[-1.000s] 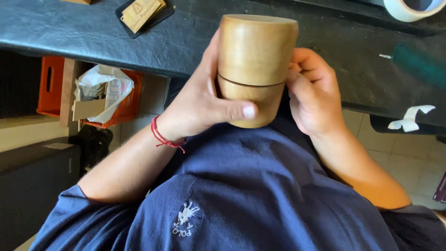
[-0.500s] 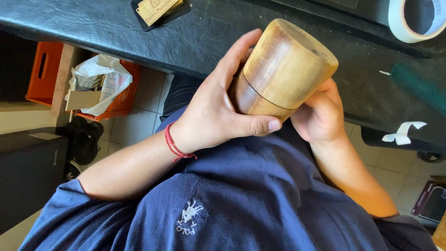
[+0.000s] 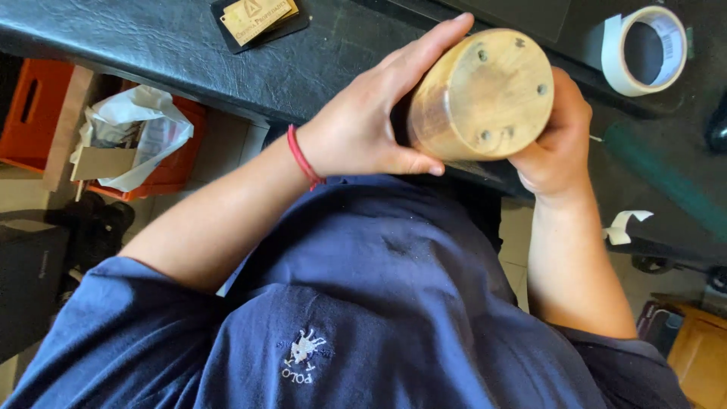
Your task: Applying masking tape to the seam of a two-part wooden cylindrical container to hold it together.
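Observation:
A round wooden canister (image 3: 485,95) is held between both hands in front of a black table (image 3: 151,53). It is tipped over so its flat base, with several small pegs, faces me. My left hand (image 3: 371,125) wraps its left side, thumb under it, with a red cord around the wrist. My right hand (image 3: 556,144) grips its right side, fingers hidden behind the wood. The canister's lid end points away and is out of sight.
A roll of white tape (image 3: 644,49) and a tan card on a black holder (image 3: 257,19) lie on the table. Below the table's left edge stands an orange crate (image 3: 163,170) with white plastic and cardboard. A wooden box (image 3: 697,352) sits low right.
The canister has been tilted from upright to lying over, its base now turned toward me. Both hands kept hold and shifted up and to the right with it.

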